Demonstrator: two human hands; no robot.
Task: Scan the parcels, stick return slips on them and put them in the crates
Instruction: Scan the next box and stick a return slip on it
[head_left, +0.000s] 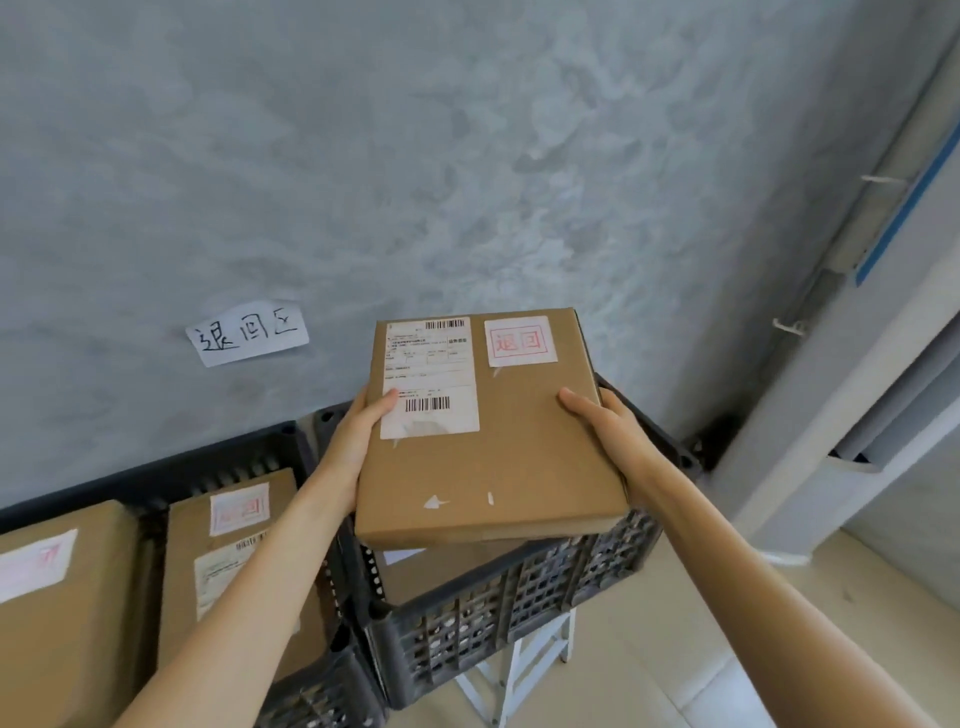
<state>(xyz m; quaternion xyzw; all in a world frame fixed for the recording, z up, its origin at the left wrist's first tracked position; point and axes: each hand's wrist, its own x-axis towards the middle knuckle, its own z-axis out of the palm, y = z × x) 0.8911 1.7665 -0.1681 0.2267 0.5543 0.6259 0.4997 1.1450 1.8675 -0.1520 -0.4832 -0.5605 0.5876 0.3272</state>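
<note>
two hands hold a flat cardboard parcel (488, 436) over a dark plastic crate (519, 613). the left hand (358, 441) grips its left edge, thumb on the shipping label (428, 376); the right hand (610, 436) grips the right edge, thumb on top. a red-stamped return slip (521, 340) sits beyond the right thumb. below the left forearm, another crate (322, 691) holds labelled parcels.

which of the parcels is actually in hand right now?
The parcel above the right-hand crate, gripped at its sides by left hand and right hand. The two other visible parcels lie at left.
</note>
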